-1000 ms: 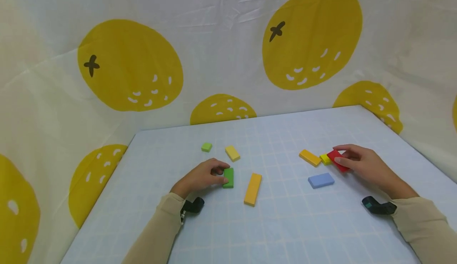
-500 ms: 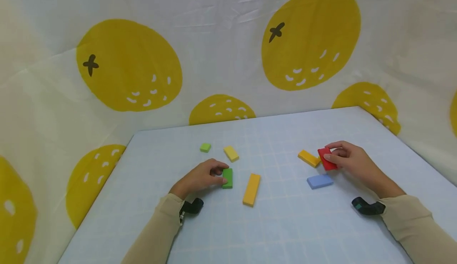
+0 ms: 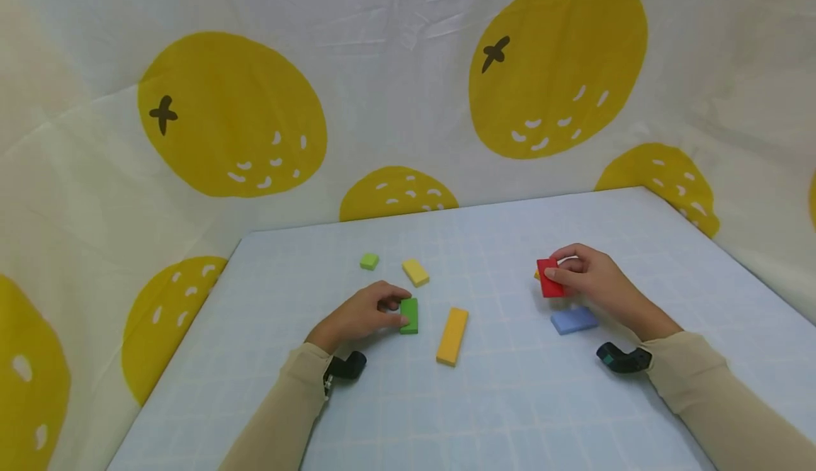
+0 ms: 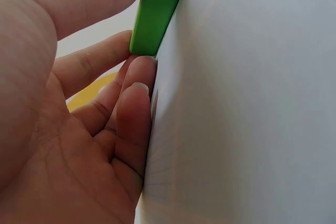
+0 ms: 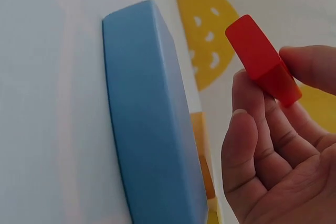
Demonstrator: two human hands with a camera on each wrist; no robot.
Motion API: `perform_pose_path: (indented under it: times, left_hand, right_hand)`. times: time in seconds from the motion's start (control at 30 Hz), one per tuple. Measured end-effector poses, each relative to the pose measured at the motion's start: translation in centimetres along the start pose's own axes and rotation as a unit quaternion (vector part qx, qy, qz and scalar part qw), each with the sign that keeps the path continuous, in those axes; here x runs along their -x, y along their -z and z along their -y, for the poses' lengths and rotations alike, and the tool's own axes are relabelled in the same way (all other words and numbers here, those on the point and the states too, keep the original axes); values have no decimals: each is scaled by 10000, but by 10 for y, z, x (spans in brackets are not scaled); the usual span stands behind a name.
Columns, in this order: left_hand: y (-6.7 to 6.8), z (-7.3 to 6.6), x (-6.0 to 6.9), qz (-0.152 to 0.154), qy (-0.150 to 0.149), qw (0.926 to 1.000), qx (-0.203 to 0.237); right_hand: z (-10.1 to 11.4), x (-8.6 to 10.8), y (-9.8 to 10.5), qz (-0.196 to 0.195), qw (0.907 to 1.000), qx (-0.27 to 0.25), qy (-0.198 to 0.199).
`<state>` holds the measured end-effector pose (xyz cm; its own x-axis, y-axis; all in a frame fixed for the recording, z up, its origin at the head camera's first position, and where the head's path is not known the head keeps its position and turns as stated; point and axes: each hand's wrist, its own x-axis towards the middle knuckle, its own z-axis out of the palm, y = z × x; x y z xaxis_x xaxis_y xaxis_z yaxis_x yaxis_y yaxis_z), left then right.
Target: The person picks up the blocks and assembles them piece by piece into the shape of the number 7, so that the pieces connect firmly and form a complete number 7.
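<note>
My left hand point(image 3: 360, 317) rests low on the table at centre-left, thumb and fingers pinching a green block point(image 3: 410, 316) at its left edge. The left wrist view shows that green block point(image 4: 157, 14) between thumb and fingers, beside the table surface. On the right, my right hand point(image 3: 599, 283) pinches a red block point(image 3: 550, 278) above the table. The red block point(image 5: 257, 51) is clear of the surface in the right wrist view. Behind it an orange block point(image 3: 537, 274) is mostly hidden. A blue block point(image 3: 574, 320) lies just below the right hand.
A long orange block point(image 3: 452, 336) lies right of the green one. Further back are a pale yellow block point(image 3: 416, 273) and a small light green block point(image 3: 369, 261). A yellow block point(image 5: 212, 216) shows at the lower edge of the right wrist view. Fruit-patterned cloth hangs behind the table.
My right hand has moved left with the red block, from beside the yellow block to in front of the orange one. The left hand has stayed on the green block.
</note>
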<state>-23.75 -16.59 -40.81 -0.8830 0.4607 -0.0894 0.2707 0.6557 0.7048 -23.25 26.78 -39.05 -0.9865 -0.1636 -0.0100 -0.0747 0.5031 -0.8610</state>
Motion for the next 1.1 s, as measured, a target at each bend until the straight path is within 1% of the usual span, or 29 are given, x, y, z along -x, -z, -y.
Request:
perform_pose_path:
  times: [0.2,0.33,0.57,0.83,0.97,1.1]
  left_hand:
    - [-3,-1,-2,-11,-57,10000,-28]
    - [-2,-2,-3,-25,-21,10000,-63]
    - [1,-2,-3,-85,-7,9998,-155]
    - [3,-2,0,-81,37,9998,-153]
    - [3,-4,1,-72,121,9998,-103]
    - [1,-5,3,-24,120,9999,-37]
  right_hand:
    - [5,-4,-5,-34,9999,15,130]
    - [8,-5,-4,-68,9998,68,170]
    - [12,-5,-7,-91,9999,37,-31]
    - [18,-9,-17,54,9994,-276,-195]
    - [21,-14,-24,77,9987,-468,-209]
    - [25,-19,-31,148,9982,-544,-196]
